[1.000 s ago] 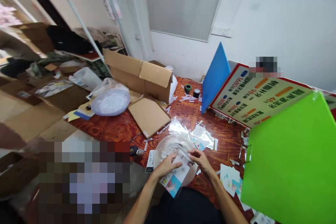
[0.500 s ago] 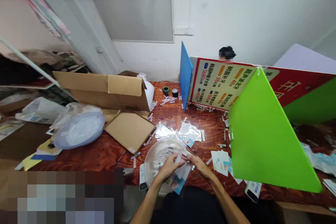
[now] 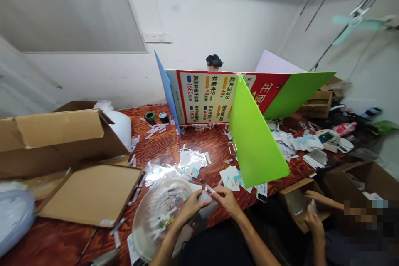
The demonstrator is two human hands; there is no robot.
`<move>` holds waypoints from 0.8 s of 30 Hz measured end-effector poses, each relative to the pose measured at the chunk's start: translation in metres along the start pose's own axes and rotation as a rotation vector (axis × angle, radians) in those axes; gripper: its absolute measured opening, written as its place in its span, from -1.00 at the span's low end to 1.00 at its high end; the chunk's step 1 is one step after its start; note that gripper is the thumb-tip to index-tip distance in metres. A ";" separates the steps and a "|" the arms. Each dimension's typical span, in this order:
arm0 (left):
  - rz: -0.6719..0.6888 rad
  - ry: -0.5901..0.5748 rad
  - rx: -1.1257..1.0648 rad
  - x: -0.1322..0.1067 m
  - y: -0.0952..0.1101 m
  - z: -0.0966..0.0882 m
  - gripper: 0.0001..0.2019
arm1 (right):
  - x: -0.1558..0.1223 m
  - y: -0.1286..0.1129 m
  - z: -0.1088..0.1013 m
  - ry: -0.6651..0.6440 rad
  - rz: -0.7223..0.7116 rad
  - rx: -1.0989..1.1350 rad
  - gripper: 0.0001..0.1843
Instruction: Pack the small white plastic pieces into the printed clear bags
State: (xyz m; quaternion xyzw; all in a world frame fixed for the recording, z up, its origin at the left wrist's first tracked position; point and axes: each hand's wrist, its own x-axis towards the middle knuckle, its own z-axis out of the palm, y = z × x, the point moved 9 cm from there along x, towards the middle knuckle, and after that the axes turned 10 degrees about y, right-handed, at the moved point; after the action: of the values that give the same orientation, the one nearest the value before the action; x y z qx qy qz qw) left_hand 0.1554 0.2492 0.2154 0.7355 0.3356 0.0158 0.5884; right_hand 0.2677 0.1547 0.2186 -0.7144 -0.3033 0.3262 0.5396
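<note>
Over the table's front edge, my left hand [image 3: 191, 208] grips the side of a small clear plastic bag [image 3: 205, 198]. My right hand [image 3: 227, 200] pinches the bag's upper edge, where a whitish strip shows between the fingers. Whatever is inside the bag is hard to make out. Close by on the left is a round translucent tub [image 3: 137, 220] holding many small pieces, some of them green and yellow. Behind the tub lie shiny clear bags [image 3: 160, 172] and a bag with a blue-printed card [image 3: 191, 162]. More white and blue cards [image 3: 230, 178] rest to the right.
A green panel [image 3: 255, 141] and a printed sign board [image 3: 202, 95] stand upright across the table. Tape rolls [image 3: 150, 117] sit behind. At left are a flat cardboard tray [image 3: 93, 193] and carton [image 3: 62, 133]. Another person's hands [image 3: 314, 218] work at right near a box [image 3: 299, 187].
The view has swung to the right, bringing the neighbouring person's hands into sight. My hands have shifted their hold on the bag, and its blue-printed end no longer shows.
</note>
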 end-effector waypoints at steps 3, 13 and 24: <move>0.042 -0.027 -0.075 0.012 0.004 0.015 -0.40 | -0.022 0.011 -0.041 0.059 -0.018 -0.242 -0.66; -0.009 0.194 -0.080 0.021 -0.016 -0.028 -0.48 | -0.077 0.118 -0.264 0.138 0.397 -0.727 -0.74; -0.215 0.406 -0.013 -0.022 -0.093 -0.062 -0.50 | -0.054 0.159 -0.151 0.024 0.657 -0.296 -0.63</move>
State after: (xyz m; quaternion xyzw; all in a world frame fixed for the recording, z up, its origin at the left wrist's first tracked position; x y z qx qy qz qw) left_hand 0.0679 0.2985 0.1608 0.6735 0.5233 0.1027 0.5119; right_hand 0.3677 -0.0116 0.1028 -0.8481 -0.0953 0.4262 0.3002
